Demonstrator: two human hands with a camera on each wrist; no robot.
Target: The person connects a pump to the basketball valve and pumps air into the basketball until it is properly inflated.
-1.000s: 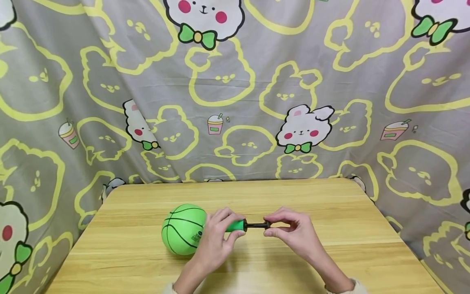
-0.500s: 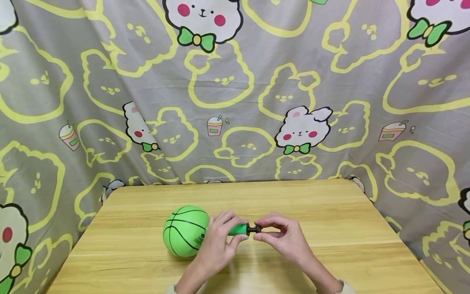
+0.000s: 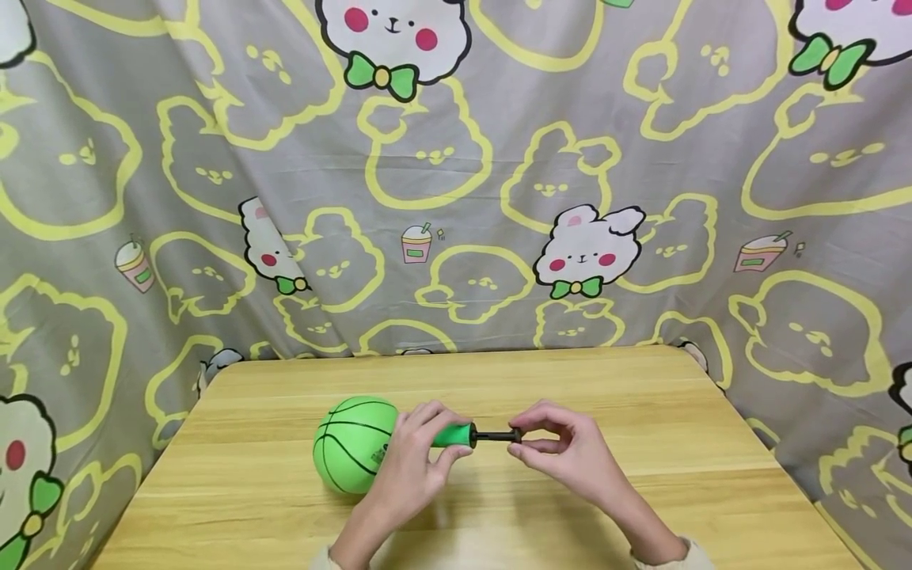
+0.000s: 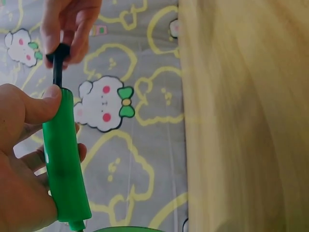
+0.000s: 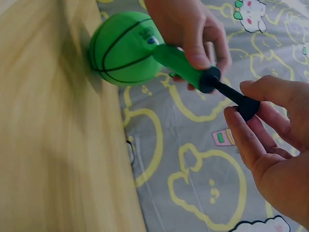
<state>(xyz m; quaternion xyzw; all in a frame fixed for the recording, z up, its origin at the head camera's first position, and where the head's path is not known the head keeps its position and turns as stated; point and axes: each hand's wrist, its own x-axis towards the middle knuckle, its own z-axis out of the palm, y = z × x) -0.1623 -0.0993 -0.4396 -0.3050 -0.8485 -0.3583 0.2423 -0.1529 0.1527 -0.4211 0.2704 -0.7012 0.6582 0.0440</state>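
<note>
A green ball with black basketball lines (image 3: 352, 443) sits on the table at the left. My left hand (image 3: 413, 463) grips the green barrel of a small hand pump (image 4: 65, 159), with the thumb near its black collar. The pump's far end points at the ball in the right wrist view, close against it; the exact joint is hard to make out. My right hand (image 3: 570, 451) pinches the black end knob (image 5: 247, 108) of the plunger between thumb and fingers. The black rod (image 3: 493, 436) stands drawn out between the two hands.
The wooden table (image 3: 285, 538) carries the ball, and its far edge meets a grey curtain (image 3: 470, 182) printed with yellow outlines and white cartoon animals. The curtain also hangs along the left and right sides.
From one second to half a second ago the right hand moved left, pushing the rod into the barrel. Since then it has moved back right, drawing the rod out. The ball shifted slightly.
</note>
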